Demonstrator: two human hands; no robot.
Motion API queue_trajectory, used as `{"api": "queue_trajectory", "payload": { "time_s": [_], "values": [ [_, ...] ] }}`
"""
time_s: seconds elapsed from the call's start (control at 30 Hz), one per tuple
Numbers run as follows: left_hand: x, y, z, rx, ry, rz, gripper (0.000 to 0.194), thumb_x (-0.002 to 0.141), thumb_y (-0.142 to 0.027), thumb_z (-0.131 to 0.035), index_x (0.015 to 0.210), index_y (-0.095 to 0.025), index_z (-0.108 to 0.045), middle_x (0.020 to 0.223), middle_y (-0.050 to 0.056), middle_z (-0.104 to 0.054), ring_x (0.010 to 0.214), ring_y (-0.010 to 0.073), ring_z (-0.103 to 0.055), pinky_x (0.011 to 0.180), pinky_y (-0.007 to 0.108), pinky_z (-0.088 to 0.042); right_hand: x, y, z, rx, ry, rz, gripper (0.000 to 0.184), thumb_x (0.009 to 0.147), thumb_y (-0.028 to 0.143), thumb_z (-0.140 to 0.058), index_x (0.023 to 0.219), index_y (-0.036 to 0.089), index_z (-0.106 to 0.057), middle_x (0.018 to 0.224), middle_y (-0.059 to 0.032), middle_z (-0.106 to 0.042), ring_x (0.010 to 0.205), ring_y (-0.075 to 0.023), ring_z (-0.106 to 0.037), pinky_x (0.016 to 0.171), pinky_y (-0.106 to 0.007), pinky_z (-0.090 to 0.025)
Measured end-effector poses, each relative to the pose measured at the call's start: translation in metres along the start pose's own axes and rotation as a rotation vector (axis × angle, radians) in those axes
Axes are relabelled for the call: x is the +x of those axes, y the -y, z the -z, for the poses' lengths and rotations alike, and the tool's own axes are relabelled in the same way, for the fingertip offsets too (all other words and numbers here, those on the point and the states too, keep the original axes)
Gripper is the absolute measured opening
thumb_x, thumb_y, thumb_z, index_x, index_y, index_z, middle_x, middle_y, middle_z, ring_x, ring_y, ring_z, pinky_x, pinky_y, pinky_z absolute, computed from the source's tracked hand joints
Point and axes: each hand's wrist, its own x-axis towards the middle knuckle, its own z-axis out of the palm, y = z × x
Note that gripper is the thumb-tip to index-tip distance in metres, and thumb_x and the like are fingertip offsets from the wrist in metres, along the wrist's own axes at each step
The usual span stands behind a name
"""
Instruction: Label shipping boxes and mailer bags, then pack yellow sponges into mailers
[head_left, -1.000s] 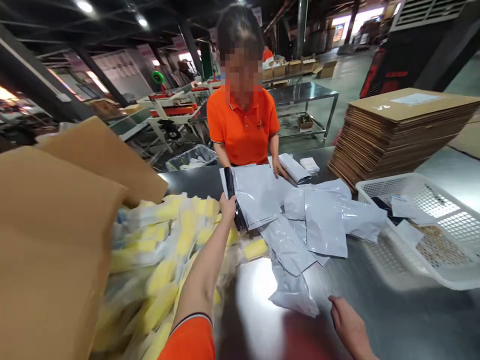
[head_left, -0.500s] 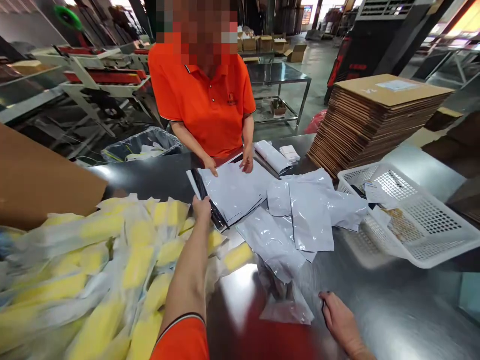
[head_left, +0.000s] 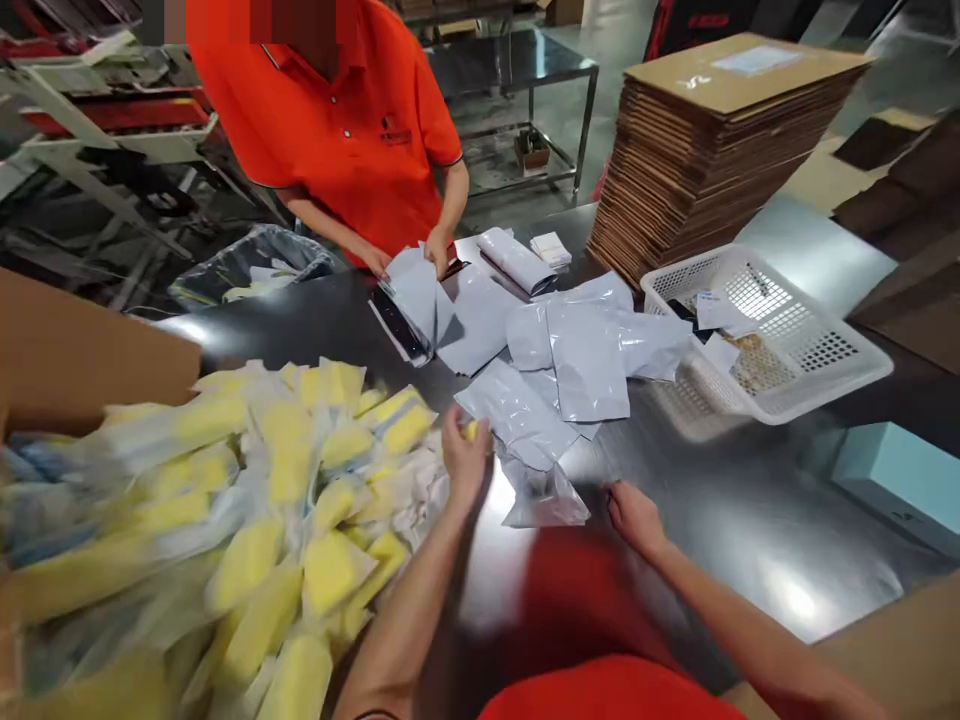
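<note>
Left hand (head_left: 465, 455) pinches a yellow sponge packet (head_left: 471, 431) in our fingers; our right hand (head_left: 636, 518) spreads open near a clear plastic bag (head_left: 544, 500) on the steel table (head_left: 720, 560), grey mailers (head_left: 586, 362) just ahead.

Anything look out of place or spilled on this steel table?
Yes: grey poly mailers lie crumpled and overlapping on the steel table, and a crumpled clear bag sits beside the right hand; they look loosely strewn, not stacked.

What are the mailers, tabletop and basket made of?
The grey mailer bags look like thin plastic film: soft creases, satin sheen. The table looks like brushed stainless steel, given its bright reflections. The white basket looks like moulded plastic, with a regular lattice wall.
</note>
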Motion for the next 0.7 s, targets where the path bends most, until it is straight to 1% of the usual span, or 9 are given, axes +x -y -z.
{"api": "queue_trajectory", "payload": {
  "time_s": [0.07, 0.13, 0.23, 0.33, 0.4, 0.5, 0.6, 0.67, 0.7],
  "values": [
    [-0.059, 0.000, -0.014, 0.010, 0.109, 0.264, 0.051, 0.081, -0.042, -0.067, 0.123, -0.017, -0.053, 0.115, 0.011, -0.062, 0.106, 0.0244, -0.061, 0.095, 0.038, -0.046, 0.001, -0.001, 0.001, 0.004, 0.044, -0.006, 0.027, 0.090, 0.012, -0.042, 0.100, 0.017, -0.066, 0.091, -0.0074, -0.067, 0.085, -0.0195, -0.063, 0.072, -0.027, -0.044],
    [-0.090, -0.005, -0.031, 0.001, 0.174, 0.497, 0.050, 0.079, -0.048, -0.068, 0.115, -0.016, -0.056, 0.114, 0.014, -0.063, 0.110, 0.0285, -0.060, 0.097, 0.041, -0.045, 0.002, -0.003, 0.001, 0.017, 0.062, 0.008, 0.026, 0.089, 0.012, -0.042, 0.099, 0.018, -0.065, 0.092, -0.0068, -0.067, 0.085, -0.0190, -0.062, 0.071, -0.027, -0.043],
    [-0.094, -0.022, -0.057, -0.051, 0.182, 0.669, 0.038, 0.079, -0.048, -0.066, 0.099, -0.016, -0.060, 0.107, 0.018, -0.067, 0.108, 0.0322, -0.063, 0.091, 0.042, -0.049, 0.004, -0.006, 0.000, 0.117, 0.045, -0.008, 0.026, 0.087, 0.013, -0.041, 0.096, 0.018, -0.066, 0.090, -0.0083, -0.066, 0.085, -0.0201, -0.061, 0.072, -0.028, -0.043],
    [-0.082, -0.047, -0.075, -0.176, 0.213, 0.748, 0.017, 0.082, -0.033, -0.063, 0.084, -0.016, -0.061, 0.083, 0.014, -0.071, 0.086, 0.0276, -0.070, 0.074, 0.038, -0.055, 0.004, -0.005, 0.000, 0.238, 0.033, -0.020, 0.026, 0.085, 0.015, -0.041, 0.091, 0.017, -0.066, 0.090, -0.0116, -0.066, 0.086, -0.0230, -0.061, 0.074, -0.030, -0.043],
    [-0.081, -0.062, -0.074, -0.277, 0.240, 0.775, 0.007, 0.082, -0.024, -0.061, 0.082, -0.016, -0.060, 0.071, 0.009, -0.069, 0.071, 0.0222, -0.069, 0.066, 0.034, -0.056, 0.002, -0.004, 0.002, 0.365, 0.023, -0.047, 0.025, 0.083, 0.016, -0.042, 0.089, 0.016, -0.066, 0.091, -0.0132, -0.066, 0.089, -0.0245, -0.061, 0.078, -0.032, -0.044],
    [-0.093, -0.078, -0.052, -0.393, 0.243, 0.784, 0.004, 0.084, -0.020, -0.058, 0.084, -0.017, -0.057, 0.072, 0.006, -0.068, 0.061, 0.0146, -0.066, 0.065, 0.029, -0.057, 0.006, -0.005, 0.007, 0.691, -0.006, -0.225, 0.020, 0.080, 0.022, -0.047, 0.089, 0.018, -0.065, 0.092, -0.0116, -0.067, 0.091, -0.0245, -0.061, 0.082, -0.033, -0.046],
    [-0.112, -0.081, -0.025, -0.433, 0.237, 0.828, 0.009, 0.089, -0.026, -0.057, 0.086, -0.017, -0.055, 0.078, 0.005, -0.067, 0.059, 0.0118, -0.065, 0.063, 0.026, -0.057, 0.025, -0.012, 0.015, 0.882, -0.034, -0.427, 0.029, 0.087, 0.035, -0.038, 0.099, 0.018, -0.058, 0.091, -0.0089, -0.065, 0.078, -0.0200, -0.061, 0.068, -0.031, -0.050],
    [-0.126, -0.079, -0.021, -0.424, 0.252, 0.878, 0.014, 0.089, -0.030, -0.058, 0.088, -0.017, -0.055, 0.080, 0.005, -0.067, 0.057, 0.0119, -0.063, 0.060, 0.026, -0.056, 0.045, -0.015, 0.024, 0.968, -0.041, -0.537, 0.039, 0.092, 0.044, -0.025, 0.105, 0.018, -0.052, 0.088, -0.0072, -0.063, 0.068, -0.0167, -0.061, 0.057, -0.028, -0.051],
    [-0.133, -0.077, -0.025, -0.413, 0.269, 0.907, 0.016, 0.089, -0.033, -0.060, 0.088, -0.017, -0.055, 0.080, 0.005, -0.067, 0.056, 0.0121, -0.062, 0.059, 0.026, -0.056, 0.054, -0.015, 0.029, 1.042, -0.017, -0.586, 0.041, 0.093, 0.048, -0.024, 0.107, 0.019, -0.050, 0.088, -0.0064, -0.063, 0.065, -0.0156, -0.061, 0.054, -0.027, -0.051]
  ]
}}
